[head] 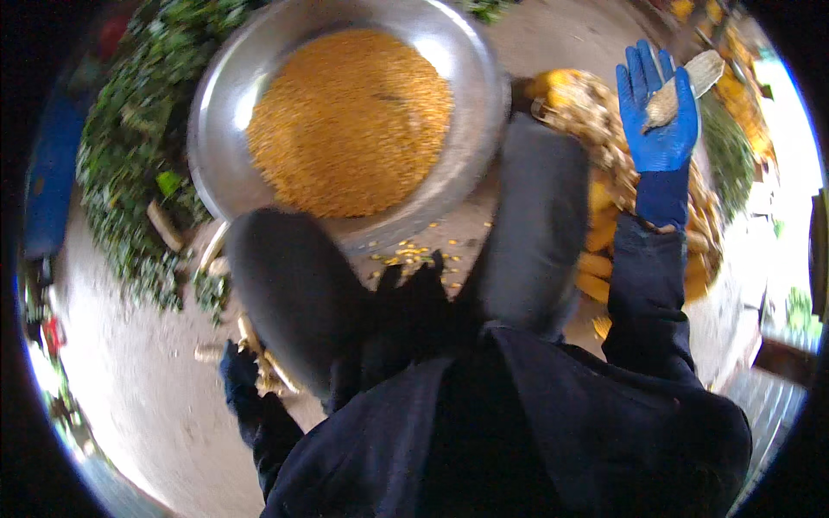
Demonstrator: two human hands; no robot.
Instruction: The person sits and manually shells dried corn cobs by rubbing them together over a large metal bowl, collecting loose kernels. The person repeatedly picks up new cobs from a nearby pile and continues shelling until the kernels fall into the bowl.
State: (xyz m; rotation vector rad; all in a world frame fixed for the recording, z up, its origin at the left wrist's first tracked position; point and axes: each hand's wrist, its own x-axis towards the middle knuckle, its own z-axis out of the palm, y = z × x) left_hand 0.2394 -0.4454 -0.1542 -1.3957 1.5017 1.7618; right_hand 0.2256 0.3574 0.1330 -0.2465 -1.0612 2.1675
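My right hand, in a blue coated glove, is raised at the upper right with the palm up and fingers stretched out. A pale dried piece of corn husk or cob lies across the palm, tucked under the thumb. Below that hand is a heap of husked corn ears. At the lower left, my gloved left hand is low beside bare corn cobs on the floor; its fingers are mostly hidden in shadow. A wide metal basin in front of my knees holds loose yellow corn kernels.
Leafy green cuttings are piled left of the basin, with a cob at their edge. Spilled kernels dot the concrete floor between my knees. More yellow corn and grassy greens lie at the far right.
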